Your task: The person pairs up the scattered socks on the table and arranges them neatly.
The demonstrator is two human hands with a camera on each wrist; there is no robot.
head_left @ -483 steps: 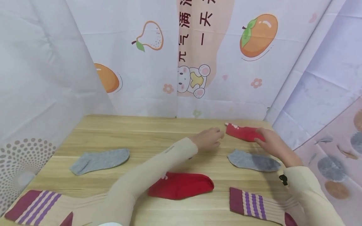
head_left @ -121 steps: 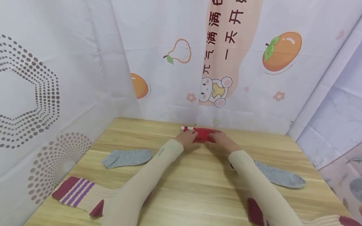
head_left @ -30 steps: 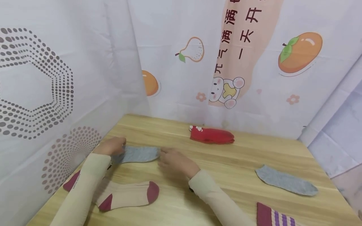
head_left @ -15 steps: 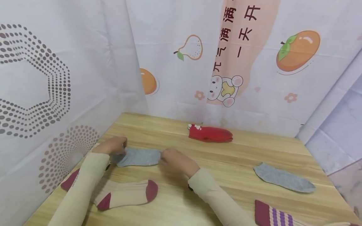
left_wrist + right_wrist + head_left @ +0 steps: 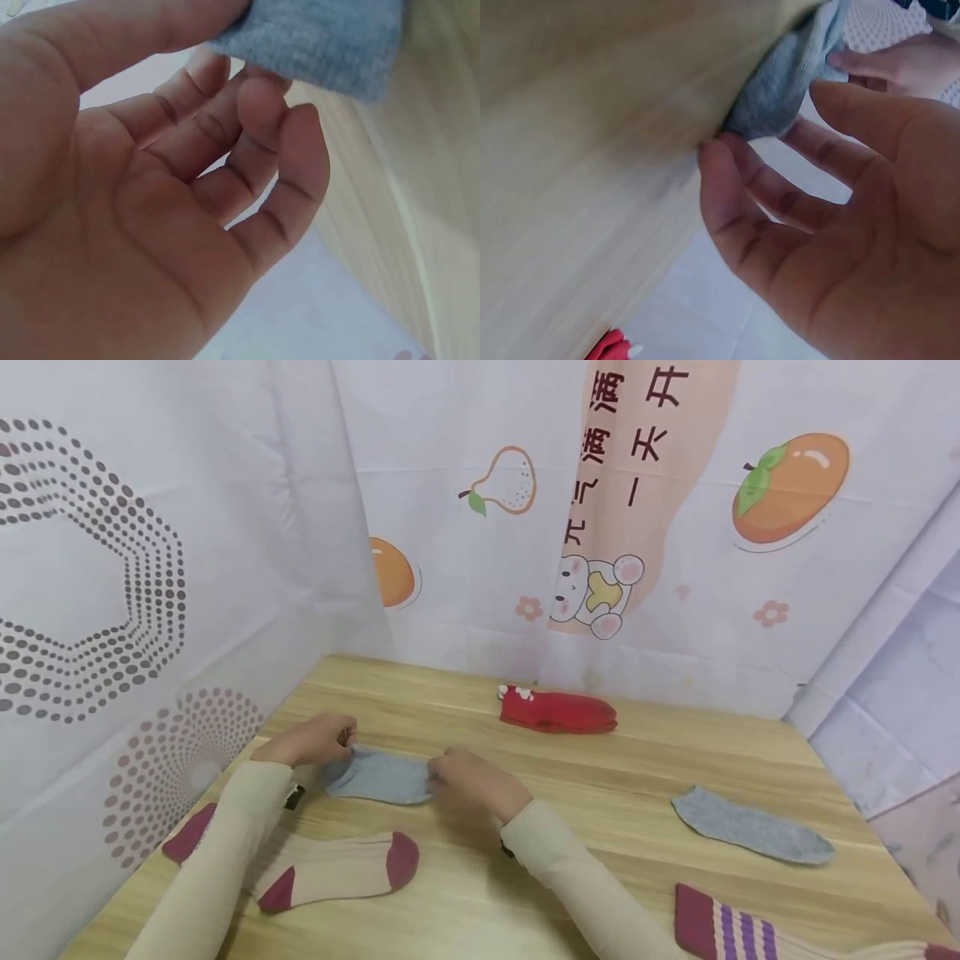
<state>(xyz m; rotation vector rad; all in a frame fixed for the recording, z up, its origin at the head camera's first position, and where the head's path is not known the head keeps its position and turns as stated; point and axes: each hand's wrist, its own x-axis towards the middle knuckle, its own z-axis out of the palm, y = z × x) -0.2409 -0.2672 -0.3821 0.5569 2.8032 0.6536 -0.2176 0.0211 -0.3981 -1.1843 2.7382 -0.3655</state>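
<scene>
A short light-grey ankle sock (image 5: 386,777) lies across the left part of the table between my hands. At its cuff end, my left hand (image 5: 311,742) pinches the fabric; the left wrist view shows the sock edge (image 5: 322,52) under the thumb, the other fingers loosely bent. My right hand (image 5: 480,783) holds the toe end, and in the right wrist view its fingertips sit at the edge of the grey toe (image 5: 772,94). A second grey sock (image 5: 753,827) lies apart on the right.
Red socks (image 5: 558,710) lie stacked at the back middle. A beige sock with maroon heel and toe (image 5: 345,868) is in front of my left forearm, partly covered. Another striped beige sock (image 5: 738,935) is cut off at the front right. Printed curtains (image 5: 450,568) border the table (image 5: 600,827).
Earlier the red socks lay apart; now they are together at the back middle. My hands have moved from them to the left grey sock, whose cuff has just shifted slightly right.
</scene>
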